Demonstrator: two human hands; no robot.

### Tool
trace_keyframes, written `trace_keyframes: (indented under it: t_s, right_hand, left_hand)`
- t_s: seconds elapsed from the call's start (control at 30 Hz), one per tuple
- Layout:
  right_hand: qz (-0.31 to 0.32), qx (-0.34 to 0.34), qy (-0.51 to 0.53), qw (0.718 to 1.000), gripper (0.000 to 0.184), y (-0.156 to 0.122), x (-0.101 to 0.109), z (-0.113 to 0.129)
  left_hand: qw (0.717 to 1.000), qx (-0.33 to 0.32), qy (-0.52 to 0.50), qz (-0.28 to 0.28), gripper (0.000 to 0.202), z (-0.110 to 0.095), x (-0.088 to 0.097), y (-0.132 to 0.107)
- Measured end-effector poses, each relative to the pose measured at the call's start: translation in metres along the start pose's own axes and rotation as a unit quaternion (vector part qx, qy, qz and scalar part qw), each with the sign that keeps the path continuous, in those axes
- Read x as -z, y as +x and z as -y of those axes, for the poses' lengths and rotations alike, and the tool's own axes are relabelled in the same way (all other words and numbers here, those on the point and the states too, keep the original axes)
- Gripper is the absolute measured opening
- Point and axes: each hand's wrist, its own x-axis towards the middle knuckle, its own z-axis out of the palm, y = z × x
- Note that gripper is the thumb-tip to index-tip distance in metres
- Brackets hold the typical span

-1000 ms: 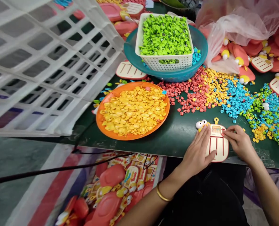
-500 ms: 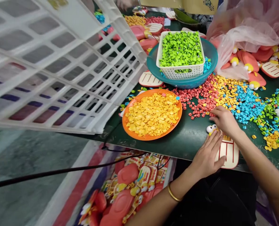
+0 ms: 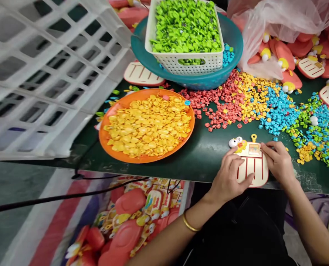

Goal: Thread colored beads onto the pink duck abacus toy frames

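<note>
A cream toy board [image 3: 252,166] with red slots, a small picture window and a duck head lies at the near edge of the dark green table [image 3: 209,155]. My left hand [image 3: 228,179] rests on its left side, fingers curled over the edge and thumb under. My right hand [image 3: 277,160] is at its right side, fingertips pinched together against the top right corner; whether they hold a small piece is not visible. A heap of small red pieces [image 3: 222,107] lies just beyond the board.
An orange plate [image 3: 146,125] of yellow discs sits left of the board. Behind it a teal bowl [image 3: 186,70] carries a white basket [image 3: 185,37] of green pieces. Yellow, blue and green pieces [image 3: 286,114] spread right. A white crate [image 3: 42,74] stands left. Finished toys [image 3: 131,221] lie below.
My right hand came back from the red pieces to the board's top right corner. My left hand stayed on the board. The view swung back down and left.
</note>
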Motion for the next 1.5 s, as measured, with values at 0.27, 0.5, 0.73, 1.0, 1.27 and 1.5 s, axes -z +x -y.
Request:
trace_keyframes:
  t_s: [0.27, 0.5, 0.73, 1.0, 1.27, 1.5]
  right_hand:
    - [0.021, -0.001, 0.056, 0.998, 0.029, -0.023, 0.002, 0.014]
    - [0.075, 0.039, 0.138, 0.987, 0.031, 0.024, -0.021, 0.037]
    - [0.163, -0.033, -0.049, 0.985, 0.011, 0.122, -0.055, 0.039]
    - [0.051, -0.083, 0.097, 0.990, 0.025, 0.043, 0.016, 0.016]
    - [-0.032, -0.147, 0.154, 0.977, 0.020, 0.004, -0.005, 0.006]
    - [-0.002, -0.016, 0.041, 0.999, 0.028, -0.008, 0.000, 0.007]
  left_hand:
    - [1.000, 0.021, 0.009, -0.017, 0.037, -0.005, -0.004, 0.001]
    - [1.000, 0.013, -0.009, -0.026, 0.034, -0.006, -0.005, -0.001]
    - [0.998, 0.007, 0.050, 0.031, 0.039, -0.007, -0.001, -0.003]
    - [0.999, -0.002, 0.051, 0.011, 0.046, -0.003, -0.001, 0.001]
    - [0.998, -0.012, 0.053, 0.015, 0.038, -0.002, -0.001, 0.002]
    - [0.998, -0.004, 0.041, 0.047, 0.043, -0.005, 0.000, 0.004]
